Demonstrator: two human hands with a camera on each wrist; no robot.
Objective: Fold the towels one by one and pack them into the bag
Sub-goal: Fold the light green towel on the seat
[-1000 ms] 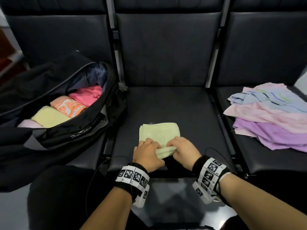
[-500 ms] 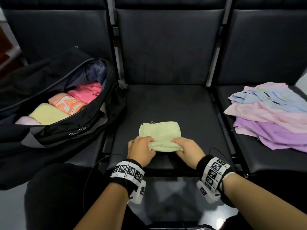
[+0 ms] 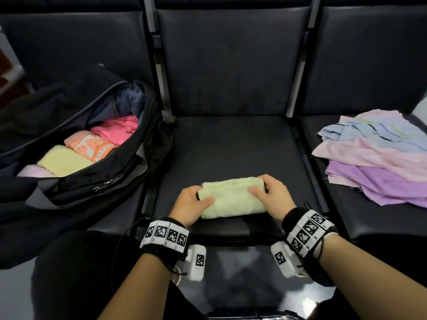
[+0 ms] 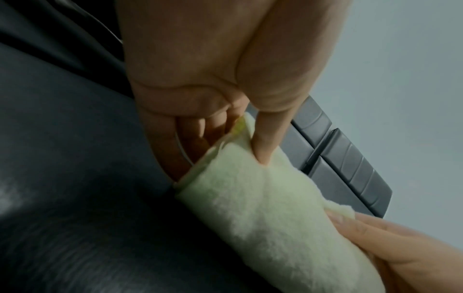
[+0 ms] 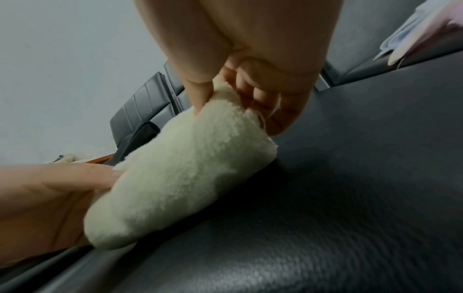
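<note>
A pale green towel (image 3: 232, 199) lies rolled up near the front edge of the middle black seat (image 3: 231, 146). My left hand (image 3: 190, 204) grips its left end, thumb on top and fingers curled behind, as the left wrist view shows on the towel (image 4: 263, 208). My right hand (image 3: 270, 195) grips the right end the same way; the right wrist view shows the towel (image 5: 180, 168) pinched there. The open black bag (image 3: 97, 181) sits on the left seat with yellow, orange and pink folded towels inside.
A loose pile of pink, blue and purple towels (image 3: 381, 158) lies on the right seat. Seat backs rise behind all the seats. Metal frame bars (image 3: 309, 158) run between the seats. My dark-clothed leg is at lower left.
The green towel went from a flat folded square with its near edge turned up to a full roll. Both hands moved apart to its two ends.
</note>
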